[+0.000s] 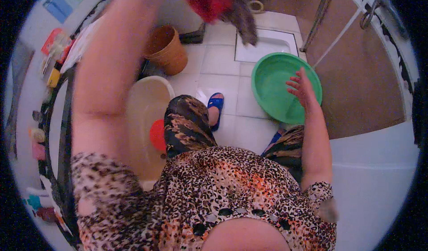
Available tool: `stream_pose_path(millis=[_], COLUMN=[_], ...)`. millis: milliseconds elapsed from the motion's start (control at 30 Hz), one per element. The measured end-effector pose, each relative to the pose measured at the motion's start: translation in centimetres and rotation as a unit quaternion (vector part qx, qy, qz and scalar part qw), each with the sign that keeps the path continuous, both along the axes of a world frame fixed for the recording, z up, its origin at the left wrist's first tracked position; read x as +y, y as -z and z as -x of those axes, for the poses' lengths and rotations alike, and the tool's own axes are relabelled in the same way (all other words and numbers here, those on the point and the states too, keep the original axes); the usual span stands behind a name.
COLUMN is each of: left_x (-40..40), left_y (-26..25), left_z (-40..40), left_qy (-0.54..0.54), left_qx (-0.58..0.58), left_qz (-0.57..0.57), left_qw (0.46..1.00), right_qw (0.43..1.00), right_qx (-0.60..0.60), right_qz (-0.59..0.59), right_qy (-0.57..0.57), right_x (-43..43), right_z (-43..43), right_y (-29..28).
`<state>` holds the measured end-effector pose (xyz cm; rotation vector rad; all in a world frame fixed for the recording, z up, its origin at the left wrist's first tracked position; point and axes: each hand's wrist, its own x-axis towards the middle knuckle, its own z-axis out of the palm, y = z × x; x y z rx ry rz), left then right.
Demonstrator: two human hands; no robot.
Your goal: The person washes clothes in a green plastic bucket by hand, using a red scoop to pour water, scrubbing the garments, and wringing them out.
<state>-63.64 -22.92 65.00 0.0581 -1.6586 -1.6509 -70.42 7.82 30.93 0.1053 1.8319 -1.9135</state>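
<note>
My left arm (103,70) reaches up past the top edge, and its hand is out of view. Near that edge hangs a red cloth (210,2) with a dark, blurred fabric piece (242,20) beside it. Whether the two are one garment, and what holds them, is hidden. My right hand (301,89) is held over a green plastic basin (269,87), fingers apart and nothing in them. The basin stands on the tiled floor, in front of my right leg.
A beige tub (142,117) with a red round object (157,135) lies left of my knee. Beyond it stands an orange-brown bucket (172,57). A white squat toilet (271,40) is set in the floor behind the basin. A metal pipe (319,18) runs along the right wall.
</note>
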Motion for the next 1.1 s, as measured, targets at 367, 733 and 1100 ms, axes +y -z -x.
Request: stream_pose_path(millis=[367, 733, 1100], left_x=[13.2, 9.7, -13.4], left_y=[28.8, 17.9, -14.2], left_z=[11.1, 13.7, -10.5], left_qy=[0.140, 0.411, 0.028], left_qx=[-0.197, -0.295, -0.343], left_qz=[0.192, 0.215, 0.599], left_qw=[0.951, 0.835, 0.723], right_qw=[0.959, 0.975, 0.995], right_qx=[-0.010, -0.028, 0.002], right_qz=[0.170, 0.104, 0.073], right_qy=[0.226, 0.195, 0.060], right_x=[-1.5, 0.6, 2.6], right_z=[-2.2, 0.2, 2.7], right_y=[-3.1, -3.7, 0.1])
